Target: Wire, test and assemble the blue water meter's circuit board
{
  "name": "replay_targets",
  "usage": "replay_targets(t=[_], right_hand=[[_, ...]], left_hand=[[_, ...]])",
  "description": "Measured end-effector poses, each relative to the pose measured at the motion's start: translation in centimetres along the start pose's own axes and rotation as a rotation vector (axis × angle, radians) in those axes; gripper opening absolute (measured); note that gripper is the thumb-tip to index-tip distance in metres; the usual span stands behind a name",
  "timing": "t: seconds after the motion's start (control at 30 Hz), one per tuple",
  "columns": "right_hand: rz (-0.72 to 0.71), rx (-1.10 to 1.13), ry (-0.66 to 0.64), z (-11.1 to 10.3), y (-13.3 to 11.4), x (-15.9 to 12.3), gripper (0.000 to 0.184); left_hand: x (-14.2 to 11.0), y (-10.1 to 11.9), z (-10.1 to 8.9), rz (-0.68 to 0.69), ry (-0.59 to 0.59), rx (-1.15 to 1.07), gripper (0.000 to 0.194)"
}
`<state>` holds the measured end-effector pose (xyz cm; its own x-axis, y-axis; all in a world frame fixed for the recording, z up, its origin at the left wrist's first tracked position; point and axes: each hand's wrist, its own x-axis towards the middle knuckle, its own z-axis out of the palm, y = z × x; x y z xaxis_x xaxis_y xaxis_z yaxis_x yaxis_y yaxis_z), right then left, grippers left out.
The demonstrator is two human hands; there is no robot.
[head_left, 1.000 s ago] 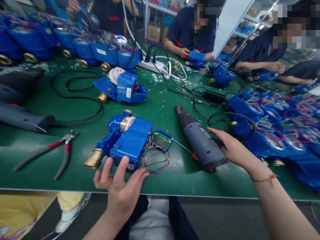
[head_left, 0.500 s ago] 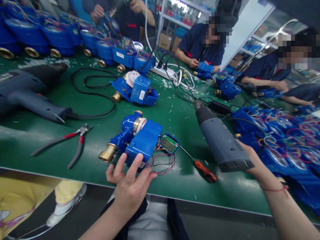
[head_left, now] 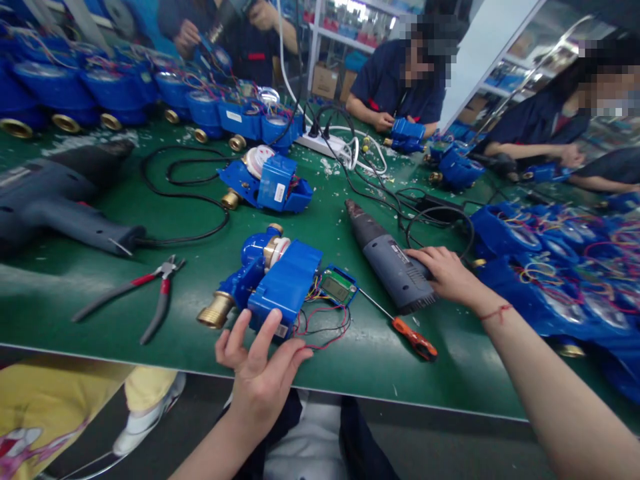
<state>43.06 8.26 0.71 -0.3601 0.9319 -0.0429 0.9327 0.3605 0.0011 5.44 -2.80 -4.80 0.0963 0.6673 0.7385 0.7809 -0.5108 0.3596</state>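
A blue water meter with a brass threaded end lies on the green bench before me. My left hand has its fingers spread, with fingertips resting on the near edge of the meter's blue box. Thin wires run from that box to a small circuit board with a display. My right hand is closed loosely around the rear of a grey heat gun, which lies on the bench; part of its handle is hidden. Between the board and the gun lies an orange-handled screwdriver.
Grey-and-red cutting pliers and another heat gun lie to the left. A partly assembled meter sits behind. Several meters crowd the right side. Cables lead to a power strip. Co-workers sit across the bench.
My right hand has brought the heat gun left and down onto the bench. The left hand stays at the meter. The view has shifted slightly.
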Motion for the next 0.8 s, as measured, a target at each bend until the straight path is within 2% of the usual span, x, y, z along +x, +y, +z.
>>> replay_targets(t=[0.07,0.17,0.27,0.33,0.43,0.53,0.63,0.8], right_hand=[[0.025,-0.015,0.054,-0.5,0.4,-1.0,0.069],[0.149,-0.020,0.290,-1.8,-0.9,-3.2,0.058],[0.275,0.116,0.538,-3.3,-6.1,-5.2,0.037],[0.209,0.319,0.606,-3.4,-11.4,-5.9,0.023],[-0.063,0.611,0.507,-1.8,-19.1,-5.6,0.015],[-0.104,0.733,0.401,0.9,-24.0,-4.3,0.010],[-0.044,0.685,0.371,2.7,-25.9,-3.0,0.008],[-0.063,0.712,0.377,3.1,-26.1,-2.2,0.015]], left_hand=[[0.1,0.0,-0.1,-0.009,-0.014,-0.008,0.010],[0.3,0.1,-0.2,0.003,-0.030,0.015,0.017],[0.3,0.1,-0.4,0.011,-0.039,0.030,0.019],[0.3,0.1,-0.5,0.009,-0.045,0.038,0.021],[0.3,0.0,-0.7,0.018,-0.061,0.040,0.025],[0.3,-0.1,-0.9,0.039,-0.065,0.040,0.027],[0.3,-0.2,-1.0,0.035,-0.051,0.027,0.028],[0.3,0.0,-1.1,0.007,-0.068,0.043,0.035]])
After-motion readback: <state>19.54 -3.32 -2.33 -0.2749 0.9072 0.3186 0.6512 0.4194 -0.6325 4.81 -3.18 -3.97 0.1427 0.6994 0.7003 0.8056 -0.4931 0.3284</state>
